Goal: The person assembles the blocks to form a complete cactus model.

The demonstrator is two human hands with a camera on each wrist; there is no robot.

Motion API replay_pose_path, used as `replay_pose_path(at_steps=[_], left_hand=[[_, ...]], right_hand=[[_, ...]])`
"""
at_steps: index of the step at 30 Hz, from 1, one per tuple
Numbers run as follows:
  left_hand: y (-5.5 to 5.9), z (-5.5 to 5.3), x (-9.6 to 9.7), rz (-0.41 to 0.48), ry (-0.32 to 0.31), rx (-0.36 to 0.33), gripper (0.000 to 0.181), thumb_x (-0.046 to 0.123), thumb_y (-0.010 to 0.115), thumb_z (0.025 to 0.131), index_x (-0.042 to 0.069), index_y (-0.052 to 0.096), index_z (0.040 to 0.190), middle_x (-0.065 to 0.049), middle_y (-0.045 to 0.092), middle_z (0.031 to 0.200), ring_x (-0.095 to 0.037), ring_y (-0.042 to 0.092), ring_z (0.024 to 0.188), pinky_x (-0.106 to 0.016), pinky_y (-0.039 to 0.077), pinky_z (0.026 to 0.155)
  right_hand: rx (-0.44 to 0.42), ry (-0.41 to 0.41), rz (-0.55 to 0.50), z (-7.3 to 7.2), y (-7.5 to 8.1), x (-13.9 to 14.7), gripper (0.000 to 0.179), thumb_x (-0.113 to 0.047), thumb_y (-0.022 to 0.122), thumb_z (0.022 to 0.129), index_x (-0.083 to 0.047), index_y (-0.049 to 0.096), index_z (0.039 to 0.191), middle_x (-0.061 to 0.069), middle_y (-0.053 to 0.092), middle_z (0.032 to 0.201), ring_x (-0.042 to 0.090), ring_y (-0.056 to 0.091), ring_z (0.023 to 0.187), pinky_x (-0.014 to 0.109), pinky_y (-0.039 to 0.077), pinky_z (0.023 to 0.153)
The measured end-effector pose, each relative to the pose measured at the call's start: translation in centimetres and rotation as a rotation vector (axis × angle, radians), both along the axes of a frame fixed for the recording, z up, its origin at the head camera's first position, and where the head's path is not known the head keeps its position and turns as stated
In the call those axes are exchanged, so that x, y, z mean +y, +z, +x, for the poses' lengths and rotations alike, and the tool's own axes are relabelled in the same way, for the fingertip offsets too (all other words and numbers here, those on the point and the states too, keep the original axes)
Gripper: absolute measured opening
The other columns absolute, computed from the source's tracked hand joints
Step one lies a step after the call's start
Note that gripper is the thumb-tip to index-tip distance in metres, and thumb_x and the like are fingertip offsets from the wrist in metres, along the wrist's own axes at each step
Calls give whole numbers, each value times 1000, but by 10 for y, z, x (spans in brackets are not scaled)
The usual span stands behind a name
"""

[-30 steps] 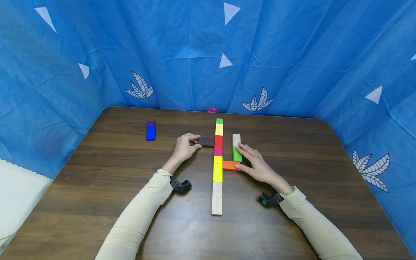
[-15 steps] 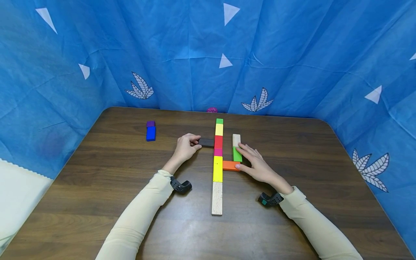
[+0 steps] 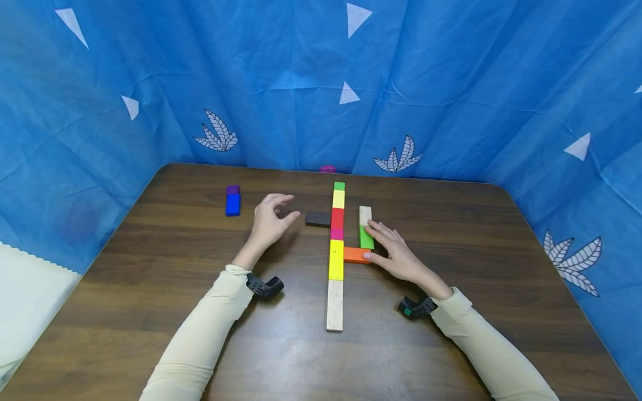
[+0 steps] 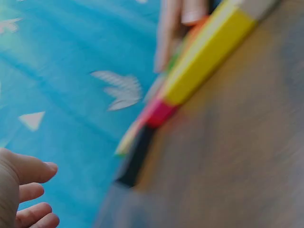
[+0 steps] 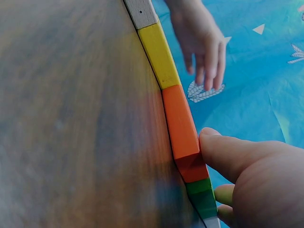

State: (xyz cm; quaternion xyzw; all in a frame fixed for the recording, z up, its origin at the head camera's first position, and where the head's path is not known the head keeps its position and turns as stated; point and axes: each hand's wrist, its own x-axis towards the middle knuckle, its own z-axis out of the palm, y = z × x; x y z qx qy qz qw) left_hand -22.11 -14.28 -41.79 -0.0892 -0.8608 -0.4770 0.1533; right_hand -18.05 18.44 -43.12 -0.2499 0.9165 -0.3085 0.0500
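My left hand (image 3: 267,225) is off to the left of a black block (image 3: 318,219), its thumb and fingers spread and nothing between them. That block lies crosswise, one end against the red block (image 3: 337,218) in a long row of coloured blocks. My right hand (image 3: 396,255) rests on the right side: its thumb touches the end of an orange block (image 3: 353,255) and its extended fingers lie at a green block (image 3: 366,238). In the right wrist view the thumb presses near the end of the orange block (image 5: 183,123). A pale wood block (image 3: 365,215) adjoins the green one.
The row also has a yellow block (image 3: 336,259), a magenta block (image 3: 336,234) and a long pale wood block (image 3: 334,305) at its near end. A blue block (image 3: 233,205) and a purple block (image 3: 233,189) lie at the back left of the brown table (image 3: 160,267).
My left hand has let go of the black block and moved back to the left, its fingers parting. The black block stays against the row. My right hand has not moved.
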Motion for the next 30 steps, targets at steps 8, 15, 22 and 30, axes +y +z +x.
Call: replay_pose_path(at_steps=[8, 15, 22, 30], left_hand=[[19, -8, -59, 153, 197, 34, 40, 14, 77, 82, -3, 66, 117, -23, 58, 117, -40, 58, 108, -52, 48, 93], [8, -10, -105, 77, 234, -154, 58, 28, 76, 85, 2, 55, 132, -21, 49, 131, -36, 53, 115, -40, 45, 91], [3, -11, -128, 1, 126, -324, 77, 36, 78, 83, 3, 42, 143, -23, 40, 141, -38, 48, 121, -36, 43, 87], [4, -15, -138, -24, 20, -454, 85, 34, 79, 82, 1, 35, 147, -27, 42, 140, -40, 44, 124, -48, 43, 100]], right_hand=[[-2, -9, 4, 1, 0, 2, 69, -31, 66, 93, -8, 37, 151, 14, 25, 161, 41, 16, 149, 65, 4, 118], [-8, -9, -1, 1, 0, 1, 68, -31, 66, 93, -8, 37, 151, 14, 25, 161, 40, 16, 149, 65, 4, 118], [2, 2, -10, 0, 0, 2, 68, -30, 66, 93, -8, 37, 151, 14, 25, 161, 40, 16, 149, 65, 4, 117], [15, 15, -9, -1, -1, 3, 67, -29, 66, 93, -7, 37, 150, 15, 25, 161, 41, 17, 149, 65, 5, 117]])
